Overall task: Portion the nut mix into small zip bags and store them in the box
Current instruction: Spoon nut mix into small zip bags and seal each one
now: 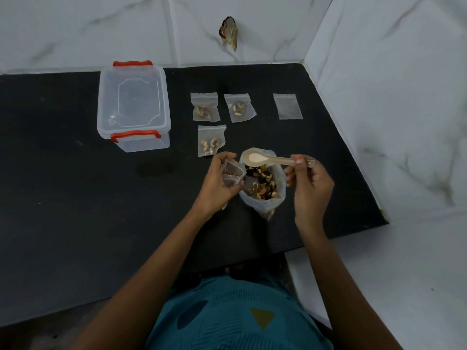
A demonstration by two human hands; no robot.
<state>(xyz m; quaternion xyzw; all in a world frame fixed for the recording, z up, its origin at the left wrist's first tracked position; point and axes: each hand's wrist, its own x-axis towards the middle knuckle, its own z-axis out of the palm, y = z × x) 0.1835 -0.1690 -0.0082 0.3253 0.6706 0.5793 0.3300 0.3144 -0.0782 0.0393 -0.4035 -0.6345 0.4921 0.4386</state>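
Two bare forearms reach out from above a teal patterned garment [235, 319] over a black countertop [75, 198], matte and faintly speckled, whose near edge runs slantwise across the bottom of the view. The left hand [217, 180] is curled around a small zip bag [232, 173] with a few nuts in it, held just beside the large bag of nut mix [262, 185], which stands open on the counter. The right hand [310, 188] pinches the handle of a pale spoon [265, 159]; its bowl looks empty and lies over the far rim of the large bag. Just beyond the left hand lies one filled bag [211, 141], and farther back two more, a left filled bag [205, 107] and a middle filled bag [239, 108], with an empty bag [288, 106] well apart to their right. To the left stands the clear box [134, 107], lid on, with red handles. White veined marble tiles form the back wall [75, 26] and the right wall [391, 97], meeting at the counter's far right corner; a small brown scrap [229, 34] sticks to the back wall.
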